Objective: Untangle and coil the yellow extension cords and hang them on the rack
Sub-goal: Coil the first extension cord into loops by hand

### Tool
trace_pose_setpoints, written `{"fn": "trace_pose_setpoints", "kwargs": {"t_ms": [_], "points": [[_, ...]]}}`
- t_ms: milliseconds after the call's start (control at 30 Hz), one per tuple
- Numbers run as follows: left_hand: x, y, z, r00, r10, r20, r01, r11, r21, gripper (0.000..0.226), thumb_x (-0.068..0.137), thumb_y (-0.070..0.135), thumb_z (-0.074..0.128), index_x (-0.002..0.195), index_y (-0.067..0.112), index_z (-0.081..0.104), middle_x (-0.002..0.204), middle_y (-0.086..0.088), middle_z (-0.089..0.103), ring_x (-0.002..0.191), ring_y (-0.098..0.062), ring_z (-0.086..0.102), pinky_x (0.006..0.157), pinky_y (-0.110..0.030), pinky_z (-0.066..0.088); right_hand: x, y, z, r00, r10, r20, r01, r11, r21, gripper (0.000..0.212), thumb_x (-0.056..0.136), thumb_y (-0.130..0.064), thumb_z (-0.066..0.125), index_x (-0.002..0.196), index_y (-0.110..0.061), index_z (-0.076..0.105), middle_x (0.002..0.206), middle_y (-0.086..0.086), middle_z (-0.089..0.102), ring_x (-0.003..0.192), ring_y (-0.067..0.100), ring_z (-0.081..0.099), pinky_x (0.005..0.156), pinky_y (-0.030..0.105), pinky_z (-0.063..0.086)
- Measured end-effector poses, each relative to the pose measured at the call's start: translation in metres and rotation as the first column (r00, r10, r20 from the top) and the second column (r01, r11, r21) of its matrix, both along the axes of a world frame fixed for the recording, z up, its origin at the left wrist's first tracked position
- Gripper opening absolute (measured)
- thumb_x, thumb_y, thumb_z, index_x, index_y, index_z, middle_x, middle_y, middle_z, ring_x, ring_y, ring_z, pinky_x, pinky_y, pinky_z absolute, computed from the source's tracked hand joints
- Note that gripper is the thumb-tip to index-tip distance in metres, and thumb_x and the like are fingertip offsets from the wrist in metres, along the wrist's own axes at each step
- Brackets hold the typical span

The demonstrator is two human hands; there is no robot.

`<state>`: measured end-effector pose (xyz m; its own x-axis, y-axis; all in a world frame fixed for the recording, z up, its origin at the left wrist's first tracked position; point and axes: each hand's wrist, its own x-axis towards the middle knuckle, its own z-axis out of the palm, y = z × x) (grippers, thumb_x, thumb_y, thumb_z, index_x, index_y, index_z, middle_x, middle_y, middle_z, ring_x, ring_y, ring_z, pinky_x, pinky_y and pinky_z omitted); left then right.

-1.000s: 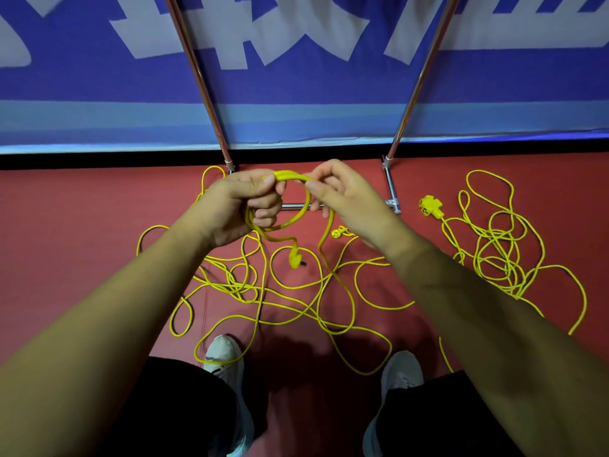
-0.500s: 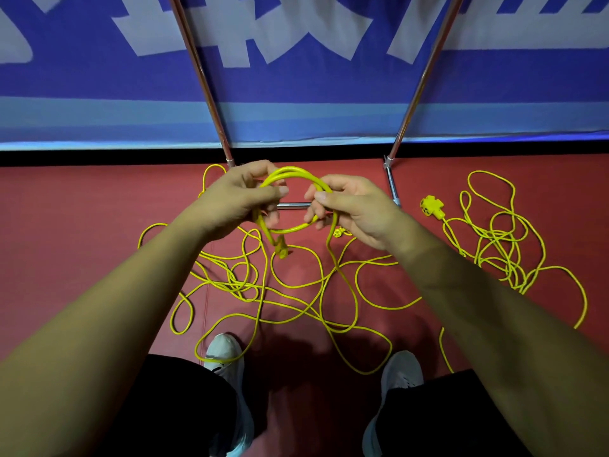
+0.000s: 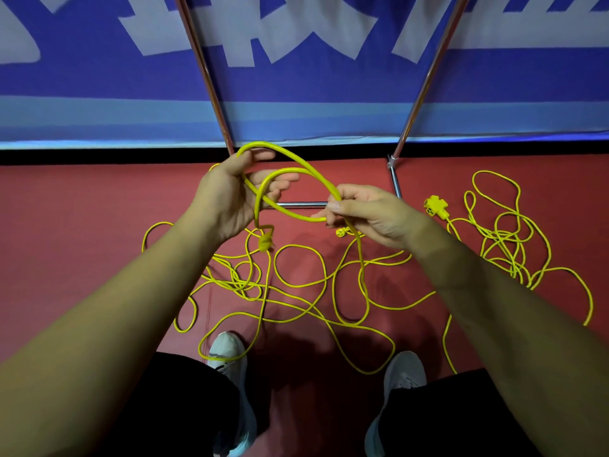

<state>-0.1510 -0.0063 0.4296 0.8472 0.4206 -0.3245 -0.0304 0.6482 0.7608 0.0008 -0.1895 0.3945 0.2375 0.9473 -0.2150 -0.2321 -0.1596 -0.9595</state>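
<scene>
I see a red floor (image 3: 82,209) filling the lower view, smooth, with a thin seam running past the left shoe. At its far edge a black strip (image 3: 99,156) meets a blue banner (image 3: 296,100) with large white lettering cut off at the top. The rack (image 3: 206,74) stands against that banner. Its two metal poles lean up out of view, and a bar lies on the floor between their feet.

The left hand (image 3: 227,199) is raised above the floor. Its grip is loosely curled round two small loops of the cord (image 3: 296,164), with the thumb on top of the upper loop. The plug (image 3: 265,242) hangs from the loops just below that palm. The right hand (image 3: 372,217) has a tight grip, pinching the cord between thumb and forefinger where the loops close. From there the cord drops to the floor and joins a loose tangle spread between the rack and the shoes (image 3: 230,351). One strand lies over the left toe.

A second cord (image 3: 507,245) lies in its own heap to the right, well apart from the hands, with its socket block (image 3: 436,206) near the rack's right foot. A small yellow piece under the right hand may be another plug, but it is too hidden to tell.
</scene>
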Motion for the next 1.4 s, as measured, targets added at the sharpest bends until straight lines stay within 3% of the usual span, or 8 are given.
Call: {"fn": "trace_pose_setpoints", "kwargs": {"t_ms": [100, 300, 433, 600, 700, 800, 1133, 1400], "points": [[-0.002, 0.004, 0.001, 0.999, -0.045, -0.009, 0.044, 0.993, -0.107, 0.029, 0.101, 0.023, 0.034, 0.101, 0.008, 0.059, 0.097, -0.036, 0.068, 0.078, -0.036, 0.07, 0.069, -0.033, 0.057, 0.001, -0.001, -0.001, 1.0, -0.016, -0.013, 0.015, 1.0, -0.019, 0.012, 0.093, -0.02, 0.055, 0.091, -0.008, 0.055, 0.08, 0.006, 0.061, 0.084, 0.023, 0.069, 0.077, 0.036, 0.05], [-0.011, 0.007, -0.002, 0.862, -0.432, -0.264, 0.485, 0.854, 0.188, 0.028, 0.081, 0.0, 0.051, 0.108, 0.006, 0.059, 0.083, -0.024, 0.072, 0.071, -0.033, 0.073, 0.073, -0.042, 0.062, 0.007, -0.005, 0.006, 0.992, -0.064, 0.112, 0.066, 0.998, -0.02, 0.028, 0.096, -0.028, 0.05, 0.111, -0.006, 0.058, 0.06, 0.001, 0.041, 0.053, 0.017, 0.03, 0.055, 0.037, 0.017], [-0.011, 0.001, 0.002, 0.816, -0.506, -0.279, 0.573, 0.77, 0.279, 0.027, 0.08, 0.008, 0.063, 0.104, -0.004, 0.064, 0.104, -0.031, 0.07, 0.092, -0.04, 0.072, 0.078, -0.044, 0.061, 0.002, -0.002, 0.019, 0.981, 0.043, 0.189, -0.044, 0.999, 0.0, 0.026, 0.095, -0.025, 0.048, 0.102, -0.002, 0.06, 0.057, 0.001, 0.034, 0.052, 0.016, 0.021, 0.046, 0.024, 0.02], [-0.018, 0.013, 0.011, 0.679, -0.702, -0.214, 0.734, 0.661, 0.156, 0.071, 0.072, 0.047, 0.081, 0.124, 0.003, 0.063, 0.115, -0.04, 0.062, 0.106, -0.051, 0.065, 0.084, -0.046, 0.058, 0.003, -0.005, 0.033, 0.93, 0.136, 0.34, -0.138, 0.99, -0.018, 0.025, 0.096, -0.024, 0.05, 0.092, -0.006, 0.066, 0.058, 0.009, 0.041, 0.052, 0.02, 0.03, 0.045, 0.02, 0.028], [-0.013, 0.0, 0.007, 0.691, -0.666, -0.281, 0.722, 0.656, 0.22, 0.068, 0.077, 0.065, 0.069, 0.106, 0.004, 0.064, 0.083, -0.024, 0.067, 0.079, -0.039, 0.069, 0.072, -0.039, 0.055, -0.001, -0.003, 0.034, 0.91, 0.163, 0.382, -0.156, 0.987, -0.049, 0.022, 0.095, -0.023, 0.056, 0.087, -0.006, 0.067, 0.059, 0.007, 0.048, 0.056, 0.023, 0.035, 0.045, 0.021, 0.029], [-0.007, -0.013, 0.001, 0.812, -0.507, -0.289, 0.584, 0.699, 0.413, 0.048, 0.099, 0.05, 0.045, 0.091, 0.006, 0.061, 0.058, -0.003, 0.039, 0.054, -0.023, 0.05, 0.06, -0.034, 0.039, 0.001, -0.001, 0.033, 0.896, 0.138, 0.422, -0.114, 0.99, -0.082, 0.017, 0.093, -0.019, 0.065, 0.076, -0.013, 0.065, 0.06, -0.001, 0.056, 0.056, 0.022, 0.038, 0.05, 0.03, 0.028], [-0.005, -0.013, 0.004, 0.956, -0.294, -0.014, 0.292, 0.939, 0.182, 0.046, 0.1, 0.021, 0.038, 0.073, 0.011, 0.074, 0.065, -0.005, 0.051, 0.061, -0.021, 0.049, 0.063, -0.027, 0.044, 0.015, -0.006, 0.018, 0.853, 0.064, 0.518, 0.004, 0.992, -0.129, 0.015, 0.095, -0.016, 0.062, 0.096, -0.002, 0.067, 0.08, 0.007, 0.071, 0.068, 0.016, 0.061, 0.068, 0.03, 0.045], [-0.014, -0.003, 0.01, 0.783, -0.598, -0.172, 0.614, 0.787, 0.056, 0.039, 0.088, 0.009, 0.035, 0.111, 0.0, 0.065, 0.086, -0.031, 0.067, 0.077, -0.044, 0.07, 0.071, -0.044, 0.059, 0.021, -0.009, 0.01, 0.908, -0.123, 0.4, 0.145, 0.989, -0.025, 0.006, 0.091, -0.012, 0.064, 0.087, -0.017, 0.065, 0.073, 0.006, 0.069, 0.049, 0.016, 0.043, 0.051, 0.032, 0.031]]}}
